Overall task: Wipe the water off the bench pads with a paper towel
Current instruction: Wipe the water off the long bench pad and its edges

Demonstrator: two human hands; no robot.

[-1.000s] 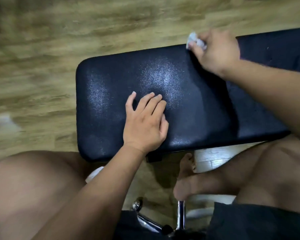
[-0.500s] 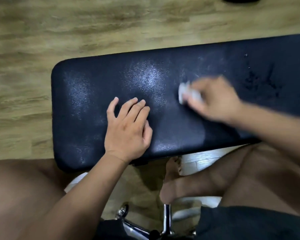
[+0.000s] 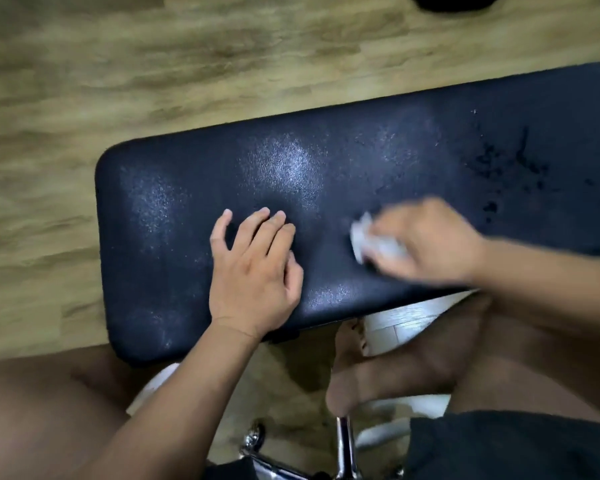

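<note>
A dark blue bench pad stretches across the view from left of middle to the right edge. My left hand rests flat on its near middle, fingers straight. Blurred by motion, my right hand grips a crumpled white paper towel and presses it on the pad just right of my left hand. Dark water drops dot the pad toward its right end.
Wooden floor lies beyond and left of the pad. My bare knees and a foot are below the pad's near edge, above chrome chair legs. A dark object sits at the top edge.
My right hand has swept the paper towel from the pad's far edge toward the near middle. My left hand has stayed flat on the pad. The view has shifted, showing more of the pad's right side.
</note>
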